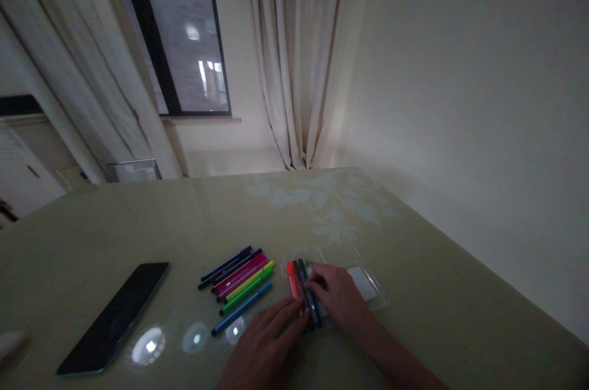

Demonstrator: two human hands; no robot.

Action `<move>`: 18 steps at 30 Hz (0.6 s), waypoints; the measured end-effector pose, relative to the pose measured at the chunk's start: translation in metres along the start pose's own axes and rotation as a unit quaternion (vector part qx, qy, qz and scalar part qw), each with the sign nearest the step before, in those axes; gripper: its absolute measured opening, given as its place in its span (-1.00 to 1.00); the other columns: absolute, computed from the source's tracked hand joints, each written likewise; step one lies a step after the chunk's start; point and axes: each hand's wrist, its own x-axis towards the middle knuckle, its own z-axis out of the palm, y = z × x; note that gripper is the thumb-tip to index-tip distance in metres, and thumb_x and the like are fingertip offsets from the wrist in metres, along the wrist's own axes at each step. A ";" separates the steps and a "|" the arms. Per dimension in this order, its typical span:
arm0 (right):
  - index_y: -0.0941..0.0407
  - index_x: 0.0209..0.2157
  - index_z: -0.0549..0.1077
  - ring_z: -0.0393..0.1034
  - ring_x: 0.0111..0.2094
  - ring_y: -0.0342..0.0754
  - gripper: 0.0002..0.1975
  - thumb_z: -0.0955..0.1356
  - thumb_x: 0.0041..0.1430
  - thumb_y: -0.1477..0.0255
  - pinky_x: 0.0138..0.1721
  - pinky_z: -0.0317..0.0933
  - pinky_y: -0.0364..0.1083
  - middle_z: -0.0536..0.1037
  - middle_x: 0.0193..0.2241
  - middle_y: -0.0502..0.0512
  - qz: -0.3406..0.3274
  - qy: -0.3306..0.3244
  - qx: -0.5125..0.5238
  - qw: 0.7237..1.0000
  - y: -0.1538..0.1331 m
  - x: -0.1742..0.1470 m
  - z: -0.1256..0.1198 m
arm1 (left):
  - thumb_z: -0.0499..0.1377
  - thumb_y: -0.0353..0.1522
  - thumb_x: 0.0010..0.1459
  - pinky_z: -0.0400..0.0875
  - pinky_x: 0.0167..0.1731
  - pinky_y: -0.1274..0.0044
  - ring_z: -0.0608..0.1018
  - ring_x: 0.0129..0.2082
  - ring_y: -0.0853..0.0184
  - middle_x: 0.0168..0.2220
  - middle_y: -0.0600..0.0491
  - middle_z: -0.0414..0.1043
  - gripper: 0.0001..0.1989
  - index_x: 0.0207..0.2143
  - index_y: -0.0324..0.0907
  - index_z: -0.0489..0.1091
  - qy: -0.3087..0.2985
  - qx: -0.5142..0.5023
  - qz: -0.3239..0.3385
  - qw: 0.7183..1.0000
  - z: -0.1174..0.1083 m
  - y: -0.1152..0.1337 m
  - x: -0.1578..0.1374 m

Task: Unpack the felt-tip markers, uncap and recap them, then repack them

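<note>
Three markers lie side by side in a clear plastic case (381, 299): an orange-red marker (291, 278), a brown marker (298, 276) and a dark green marker (302, 268). My left hand (271, 338) lies over their near ends with fingers stretched out, covering part of them. With thumb and fingers pinched together, my right hand (338, 292) is at the side of the dark green marker, over the case. Left of the case, several loose markers (242, 279) in dark blue, pink, purple, yellow-green, green and blue lie slanted on the table.
A black phone (115, 316) lies flat on the glossy table (193, 218) at the left. A pale rounded object (11, 344) shows at the left edge. Curtains (299, 59) and a window (184, 28) are behind the table, and a wall (469, 102) borders its right side.
</note>
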 end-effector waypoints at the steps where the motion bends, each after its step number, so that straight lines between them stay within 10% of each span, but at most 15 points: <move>1: 0.09 -0.50 0.50 0.43 -0.41 -0.04 -0.86 0.42 0.13 0.52 -0.35 0.12 -0.11 0.58 -0.50 0.01 -0.001 -0.001 0.003 1.000 0.000 0.000 0.000 | 0.08 -0.44 0.33 0.59 -0.02 0.50 0.64 0.05 0.28 0.11 0.04 0.59 -0.59 0.19 -0.03 0.38 0.001 -0.007 -0.011 1.000 -0.001 -0.002 -0.001; 8: 0.11 -0.40 0.55 0.41 -0.39 -0.04 -0.84 0.35 0.26 0.44 -0.33 0.13 -0.11 0.57 -0.44 0.04 -0.020 0.028 0.023 0.999 -0.004 -0.003 -0.002 | 0.13 -0.34 0.30 0.54 -0.06 0.16 0.61 -0.05 0.03 -0.07 -0.13 0.59 -0.79 -0.13 -0.12 0.55 -0.012 0.075 -0.298 0.951 -0.013 -0.028 -0.015; 18: 0.08 -0.15 0.64 0.46 -0.36 -0.04 -0.72 0.45 0.24 0.20 -0.32 0.25 -0.13 0.60 -0.38 0.04 -0.030 -0.053 0.232 0.971 -0.022 -0.016 0.006 | -0.02 -0.09 0.42 0.46 -0.37 0.54 0.59 -0.42 0.29 -0.39 0.07 0.59 -0.62 -0.20 -0.06 0.51 0.006 -0.248 -0.347 0.904 -0.023 -0.020 -0.001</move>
